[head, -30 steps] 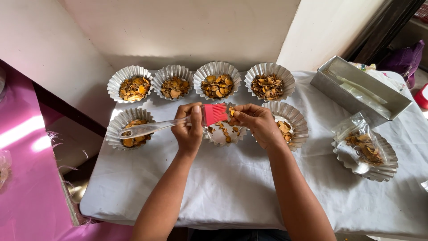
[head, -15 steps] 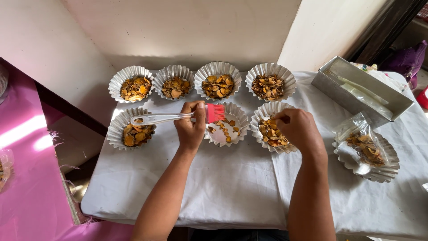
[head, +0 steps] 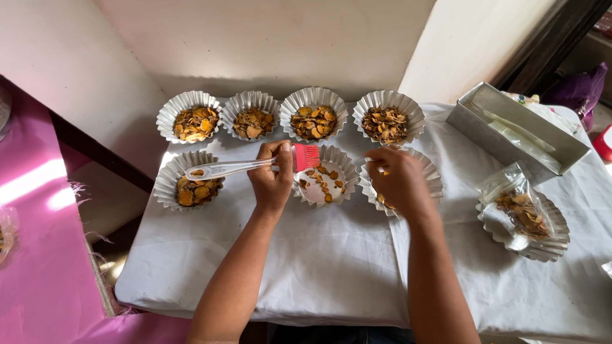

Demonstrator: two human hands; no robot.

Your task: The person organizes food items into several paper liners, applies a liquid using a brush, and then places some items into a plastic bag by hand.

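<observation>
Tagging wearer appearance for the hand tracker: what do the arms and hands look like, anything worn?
Both forearms are bare, with no sleeves in view. The left hand and right hand show no gloves; no watch, bracelet or ring is visible. Upper arms are out of frame.

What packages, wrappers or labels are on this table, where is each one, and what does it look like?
Clear plastic bag: right side, lying in a fluted foil tray, crumpled, holding brown-orange chips.
Clear plastic wrap: inside the rectangular metal tin at the far right, flat and see-through.
No labels, signs or screens show.
</observation>
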